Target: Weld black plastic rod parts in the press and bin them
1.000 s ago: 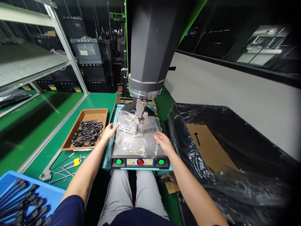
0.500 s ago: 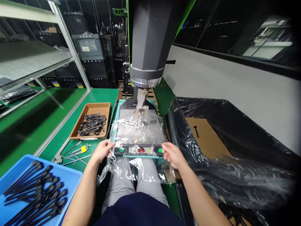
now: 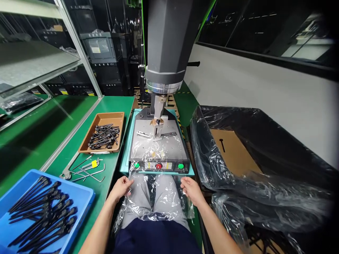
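Note:
A clear plastic bag [image 3: 156,197] is stretched between my two hands, over my lap and just in front of the machine's control panel. My left hand [image 3: 122,187] pinches one side of the bag, and my right hand [image 3: 191,189] pinches the other. Beyond the bag stands the machine base [image 3: 169,150], its metal plate showing, with green buttons at either end of the panel and a red one [image 3: 158,166] midway. A metal tool head [image 3: 159,106] points down at a small fixture [image 3: 157,130] on the plate.
On the green table at left are a brown tray [image 3: 87,146] of black pin-like parts, several hex keys [image 3: 92,171] and a blue bin [image 3: 87,197] of longer black parts. At right, a plastic-lined box [image 3: 212,165] holds cardboard [image 3: 235,151] with one black part on it.
Both hands have come down and back toward my body, drawing the plastic bag off the machine plate and over my lap. Both still grip it.

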Demonstrator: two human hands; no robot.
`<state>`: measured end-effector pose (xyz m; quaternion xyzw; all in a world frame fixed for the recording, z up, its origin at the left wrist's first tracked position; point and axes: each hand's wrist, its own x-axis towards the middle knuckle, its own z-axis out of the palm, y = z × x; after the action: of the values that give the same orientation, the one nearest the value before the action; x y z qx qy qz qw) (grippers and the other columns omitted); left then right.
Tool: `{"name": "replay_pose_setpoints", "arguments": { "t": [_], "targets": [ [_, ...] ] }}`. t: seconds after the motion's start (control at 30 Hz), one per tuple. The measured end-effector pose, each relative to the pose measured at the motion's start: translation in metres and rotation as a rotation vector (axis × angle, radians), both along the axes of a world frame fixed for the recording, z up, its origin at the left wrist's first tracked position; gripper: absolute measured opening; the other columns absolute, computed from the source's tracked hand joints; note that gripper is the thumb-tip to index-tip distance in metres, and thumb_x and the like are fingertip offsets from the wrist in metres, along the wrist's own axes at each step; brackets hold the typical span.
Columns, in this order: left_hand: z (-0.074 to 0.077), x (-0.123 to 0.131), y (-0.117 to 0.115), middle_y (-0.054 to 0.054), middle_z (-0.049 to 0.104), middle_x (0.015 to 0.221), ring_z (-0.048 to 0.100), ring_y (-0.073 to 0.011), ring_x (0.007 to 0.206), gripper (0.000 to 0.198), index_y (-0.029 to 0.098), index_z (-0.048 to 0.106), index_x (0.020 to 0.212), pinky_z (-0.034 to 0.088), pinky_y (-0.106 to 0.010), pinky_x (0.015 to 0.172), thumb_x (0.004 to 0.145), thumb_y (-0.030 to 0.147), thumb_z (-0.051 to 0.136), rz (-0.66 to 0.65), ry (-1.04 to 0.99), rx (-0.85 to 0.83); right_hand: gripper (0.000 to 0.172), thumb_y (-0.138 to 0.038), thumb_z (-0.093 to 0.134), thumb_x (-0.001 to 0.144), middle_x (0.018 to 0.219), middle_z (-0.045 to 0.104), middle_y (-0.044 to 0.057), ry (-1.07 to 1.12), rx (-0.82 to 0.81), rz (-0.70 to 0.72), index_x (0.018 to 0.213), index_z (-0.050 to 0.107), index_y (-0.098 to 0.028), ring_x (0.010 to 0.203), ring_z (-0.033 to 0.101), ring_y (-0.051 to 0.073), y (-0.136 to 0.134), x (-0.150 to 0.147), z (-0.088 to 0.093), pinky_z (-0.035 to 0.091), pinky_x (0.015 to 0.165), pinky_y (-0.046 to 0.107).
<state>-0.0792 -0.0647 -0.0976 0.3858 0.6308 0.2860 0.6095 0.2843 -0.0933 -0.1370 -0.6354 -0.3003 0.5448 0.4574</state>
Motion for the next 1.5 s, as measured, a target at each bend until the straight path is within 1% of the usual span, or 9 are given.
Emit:
{"name": "replay_pose_setpoints", "arguments": {
  "t": [0.17,0.3,0.5,0.6,0.73,0.93,1.17,1.37,1.5],
  "targets": [
    [-0.029,-0.002,0.005,0.007,0.047,0.048,0.05,-0.0135,0.043,0.047,0.023,0.042,0.067,0.047,-0.029,0.05,0.063,0.059,0.073,-0.007,0.155,0.06,0.039,-0.053,0.067,0.066,0.07,0.065,0.004,-0.414,0.043,-0.022,0.09,0.061,-0.022,0.059,0.062,0.024,0.016,0.022,-0.007,0.047,0.05,0.033],
    [-0.038,-0.007,0.01,-0.004,0.067,0.069,0.066,-0.0217,0.066,0.037,0.02,0.057,0.079,0.05,-0.031,0.065,0.071,0.055,0.067,-0.089,0.399,0.139,0.037,-0.051,0.059,0.078,0.098,0.069,0.014,-0.832,0.37,-0.098,0.099,0.065,-0.02,0.09,0.065,0.031,0.07,0.032,0.049,0.051,0.083,0.045],
    [-0.012,-0.007,0.017,-0.014,0.066,0.123,0.061,-0.0289,0.115,0.059,0.014,0.049,0.133,0.045,-0.037,0.095,0.085,0.047,0.054,-0.254,0.81,0.117,0.025,-0.038,0.055,0.089,0.105,0.067,0.009,-0.802,0.823,0.128,0.101,0.068,-0.021,0.096,0.062,0.027,0.21,-0.017,0.157,0.049,0.088,0.041],
    [-0.001,-0.009,0.018,-0.014,0.063,0.129,0.061,-0.0271,0.117,0.06,0.014,0.045,0.138,0.044,-0.036,0.098,0.088,0.045,0.051,-0.235,0.828,0.179,0.022,-0.03,0.063,0.083,0.114,0.065,0.011,-0.855,0.84,0.267,0.1,0.07,-0.019,0.11,0.057,0.03,0.266,-0.044,0.177,0.043,0.099,0.044],
    [-0.003,-0.015,0.016,-0.014,0.066,0.123,0.063,-0.0255,0.114,0.057,0.013,0.051,0.132,0.047,-0.035,0.098,0.086,0.046,0.052,-0.148,0.731,0.241,0.017,-0.027,0.064,0.081,0.112,0.065,0.01,-0.777,0.766,0.422,0.093,0.072,-0.018,0.107,0.059,0.029,0.296,-0.057,0.176,0.044,0.097,0.042],
    [-0.002,-0.014,0.014,-0.013,0.067,0.122,0.064,-0.0265,0.111,0.048,0.013,0.061,0.119,0.047,-0.039,0.099,0.084,0.045,0.053,-0.095,0.684,0.314,0.021,-0.033,0.063,0.081,0.112,0.067,0.007,-0.579,0.83,0.366,0.095,0.071,-0.02,0.108,0.06,0.028,0.295,-0.049,0.173,0.044,0.096,0.041],
    [0.047,0.009,0.018,-0.008,0.069,0.116,0.064,-0.0168,0.067,0.038,0.019,0.065,0.113,0.053,-0.035,0.072,0.086,0.044,0.054,-0.089,0.604,0.488,0.031,-0.044,0.072,0.081,0.099,0.072,0.006,-0.342,0.856,0.346,0.101,0.071,-0.02,0.098,0.064,0.026,0.248,-0.037,0.178,0.044,0.098,0.044],
    [0.09,0.046,0.036,-0.009,0.071,0.113,0.066,-0.0227,0.103,0.035,0.02,0.068,0.109,0.051,-0.037,0.092,0.085,0.044,0.061,-0.138,0.186,0.589,0.048,-0.052,0.084,0.072,0.084,0.071,0.005,0.328,0.641,0.401,0.103,0.069,-0.018,0.071,0.069,0.021,0.17,-0.054,0.18,0.057,0.075,0.04],
    [0.115,0.079,0.045,-0.01,0.071,0.111,0.066,-0.0226,0.103,0.037,0.018,0.066,0.112,0.051,-0.037,0.092,0.084,0.042,0.064,-0.186,-0.069,0.591,0.05,-0.05,0.088,0.067,0.082,0.07,0.003,0.524,0.554,0.43,0.101,0.069,-0.018,0.067,0.068,0.017,0.139,-0.067,0.183,0.058,0.069,0.032]
  ]
}}
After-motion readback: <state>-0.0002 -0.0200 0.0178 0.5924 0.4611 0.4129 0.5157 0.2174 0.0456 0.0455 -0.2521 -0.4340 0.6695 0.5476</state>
